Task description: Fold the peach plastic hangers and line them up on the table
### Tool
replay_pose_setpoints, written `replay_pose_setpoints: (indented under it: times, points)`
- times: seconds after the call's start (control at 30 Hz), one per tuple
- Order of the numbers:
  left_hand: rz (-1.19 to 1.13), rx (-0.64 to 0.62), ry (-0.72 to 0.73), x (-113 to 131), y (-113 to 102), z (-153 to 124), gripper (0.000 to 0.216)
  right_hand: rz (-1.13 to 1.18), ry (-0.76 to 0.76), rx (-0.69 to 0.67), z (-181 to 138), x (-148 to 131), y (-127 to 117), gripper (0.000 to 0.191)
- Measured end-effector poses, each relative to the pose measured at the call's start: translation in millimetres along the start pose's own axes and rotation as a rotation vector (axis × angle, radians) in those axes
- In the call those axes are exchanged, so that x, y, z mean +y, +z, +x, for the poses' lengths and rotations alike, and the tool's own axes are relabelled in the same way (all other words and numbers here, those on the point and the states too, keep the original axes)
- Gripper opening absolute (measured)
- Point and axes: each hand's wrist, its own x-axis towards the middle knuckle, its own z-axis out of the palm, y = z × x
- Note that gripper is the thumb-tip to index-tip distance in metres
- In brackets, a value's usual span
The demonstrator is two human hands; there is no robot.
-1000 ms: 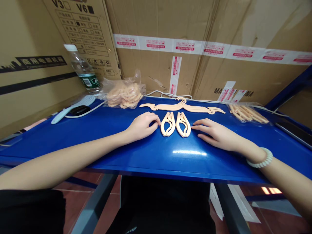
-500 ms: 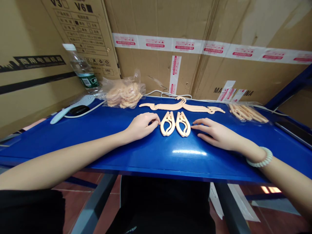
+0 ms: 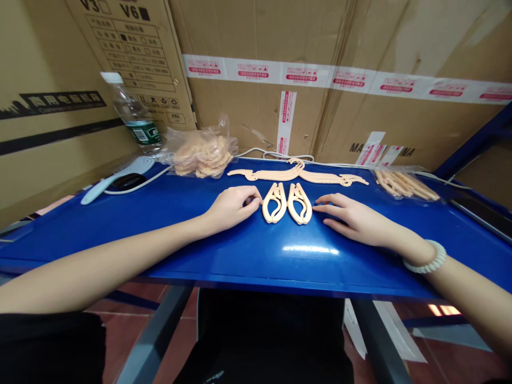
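Observation:
Two peach plastic clips shaped like clothes pegs, a left clip (image 3: 265, 213) and a right clip (image 3: 308, 211), lie side by side on the blue tabletop (image 3: 248, 256). My left hand (image 3: 234, 207) rests just left of the left clip, its fingers loosely curled with a gap between thumb and forefinger. Its fingertips are at the clip's outer edge; whether they touch it is unclear. On the other side, my right hand (image 3: 358, 217) lies with fingers spread, its fingertips at the right clip's edge. Behind the clips are peach clothes hangers (image 3: 276, 175), stacked with arms spread.
A plastic bag of peach pieces (image 3: 202, 154) and a water bottle (image 3: 142, 128) stand back left, near a light-blue hairbrush (image 3: 116, 180) and a black mouse-like object (image 3: 130, 181). Back right are bagged peach sticks (image 3: 406, 184) and a phone-like slab (image 3: 486, 216). Cardboard (image 3: 248, 112) walls the back.
The whole view has shifted very slightly. Both hands, the clips and the hangers keep the same places relative to each other.

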Motion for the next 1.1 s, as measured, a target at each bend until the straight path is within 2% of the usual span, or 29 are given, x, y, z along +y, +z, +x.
replay_pose_setpoints:
  times: [0.4,0.6,0.83,0.97,1.1]
  points:
    - [0.055,0.002,0.07,-1,0,1,0.03,0.021,0.013,0.006,0,-1,0,0.038]
    - [-0.015,-0.011,0.035,2,-2,0,0.027,0.027,0.016,0.009,0,0,0,0.038]
    - [0.049,-0.006,0.075,3,-1,0,0.037,0.053,0.021,0.009,-1,2,0,0.038]
    - [0.042,0.001,0.09,0,-1,-1,0.043,0.036,0.056,0.043,-3,13,0,0.037]
    - [0.024,0.044,0.056,0,-2,0,0.04,0.009,0.138,0.114,-8,38,-1,0.039]
